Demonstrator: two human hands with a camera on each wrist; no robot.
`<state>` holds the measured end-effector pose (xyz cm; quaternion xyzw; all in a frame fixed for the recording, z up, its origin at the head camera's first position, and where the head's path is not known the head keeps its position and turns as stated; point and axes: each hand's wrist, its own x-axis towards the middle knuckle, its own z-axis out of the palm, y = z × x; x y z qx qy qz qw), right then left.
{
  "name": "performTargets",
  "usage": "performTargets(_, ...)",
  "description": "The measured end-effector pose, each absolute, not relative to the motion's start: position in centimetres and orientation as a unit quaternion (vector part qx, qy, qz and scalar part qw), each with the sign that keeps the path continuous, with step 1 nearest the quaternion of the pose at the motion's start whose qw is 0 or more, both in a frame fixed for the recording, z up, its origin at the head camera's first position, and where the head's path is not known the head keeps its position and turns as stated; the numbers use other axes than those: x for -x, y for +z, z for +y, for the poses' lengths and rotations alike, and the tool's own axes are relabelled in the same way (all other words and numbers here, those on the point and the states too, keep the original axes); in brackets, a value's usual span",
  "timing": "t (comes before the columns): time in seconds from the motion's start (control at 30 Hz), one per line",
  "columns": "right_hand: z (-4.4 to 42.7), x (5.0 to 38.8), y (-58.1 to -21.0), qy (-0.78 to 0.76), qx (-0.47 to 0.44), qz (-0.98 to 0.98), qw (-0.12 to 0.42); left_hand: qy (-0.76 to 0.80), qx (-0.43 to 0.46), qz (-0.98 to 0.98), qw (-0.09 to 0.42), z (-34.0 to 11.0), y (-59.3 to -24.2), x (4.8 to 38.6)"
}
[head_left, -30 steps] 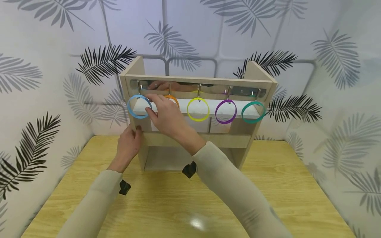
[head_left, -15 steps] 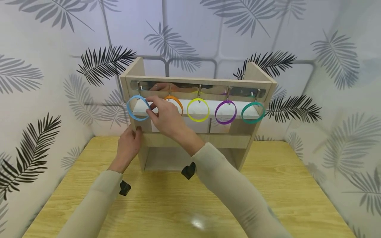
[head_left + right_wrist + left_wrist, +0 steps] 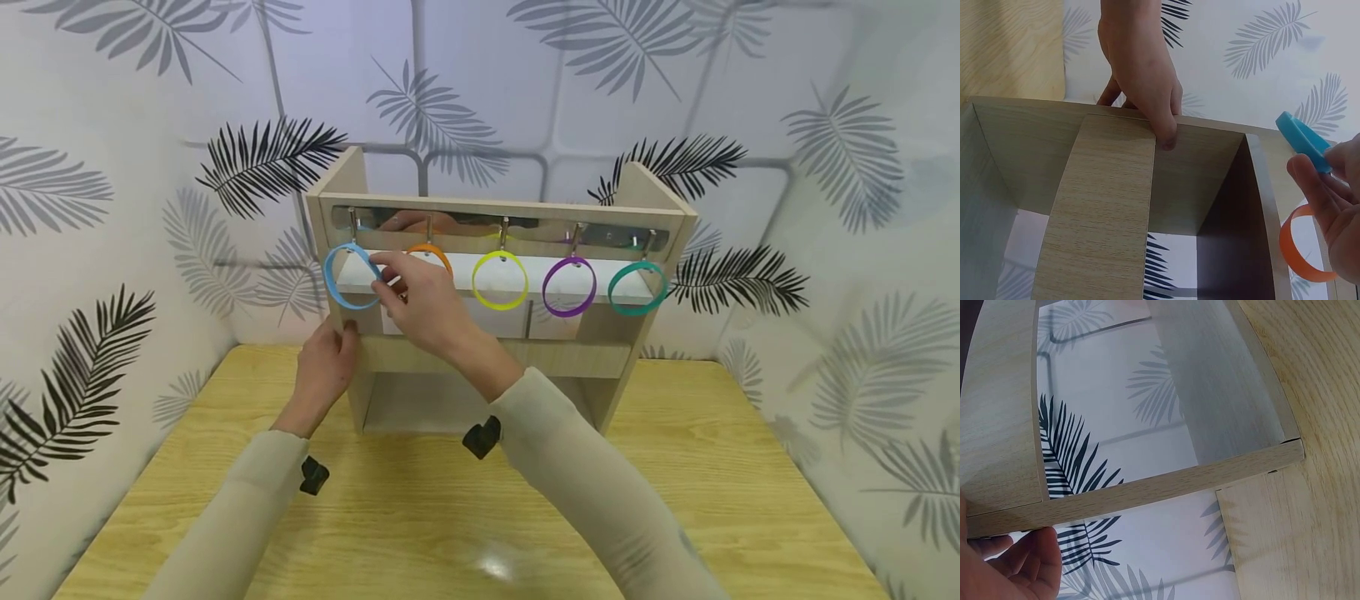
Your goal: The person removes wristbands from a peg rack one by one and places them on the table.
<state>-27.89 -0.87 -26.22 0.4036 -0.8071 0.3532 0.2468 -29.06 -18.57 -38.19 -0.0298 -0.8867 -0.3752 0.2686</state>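
A light blue ring hangs at the leftmost hook of the wooden shelf unit. My right hand pinches this ring's right side between thumb and fingers; in the right wrist view the pinched blue ring is seen near edge-on. Whether it still bears on its hook cannot be told. My left hand grips the unit's left side panel, its thumb on the inner face and the fingers outside. Just behind my right hand hangs an orange ring, partly covered in the head view.
Yellow, purple and green rings hang from hooks farther right on the metal strip. The unit stands on a wood-grain table, before a leaf-patterned wall.
My right thumb and fingers have closed on the blue ring, whose right edge they previously only neared. The ring has tilted slightly. My left hand stays on the side panel.
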Motion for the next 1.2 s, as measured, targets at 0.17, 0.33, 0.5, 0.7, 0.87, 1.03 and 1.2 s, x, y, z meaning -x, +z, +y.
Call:
performTargets(0.17, -0.7, 27.8, -26.2, 0.376, -0.405, -0.794, 0.252, -0.371, 0.027, -0.885, 0.280, -18.5, -38.2, 29.2)
performTargets(0.33, -0.5, 27.7, -26.0, 0.385, -0.412, -0.789, 0.245, -0.370, 0.023, -0.885, 0.280, -18.6, -38.2, 29.3)
performTargets(0.5, -0.5, 27.5, -25.7, 0.402, -0.416, -0.780, 0.238, -0.369, 0.024, -0.886, 0.280, -18.5, -38.1, 29.2)
performTargets(0.7, -0.6, 27.3, -25.4, 0.408, -0.414, -0.779, 0.234, -0.361, 0.025, -0.890, 0.276, -18.6, -38.3, 29.4)
performTargets(0.87, -0.6, 27.1, -25.1, 0.408, -0.413, -0.784, 0.220, -0.363, 0.031, -0.889, 0.277, -18.5, -38.6, 29.5)
performTargets(1.03, -0.4, 27.0, -25.1, 0.397, -0.418, -0.784, 0.230, -0.361, 0.034, -0.888, 0.283, -18.5, -38.6, 29.4)
performTargets(1.2, -0.1, 26.9, -25.4, 0.381, -0.423, -0.783, 0.250, -0.358, 0.030, -0.889, 0.283, -18.5, -38.5, 29.5)
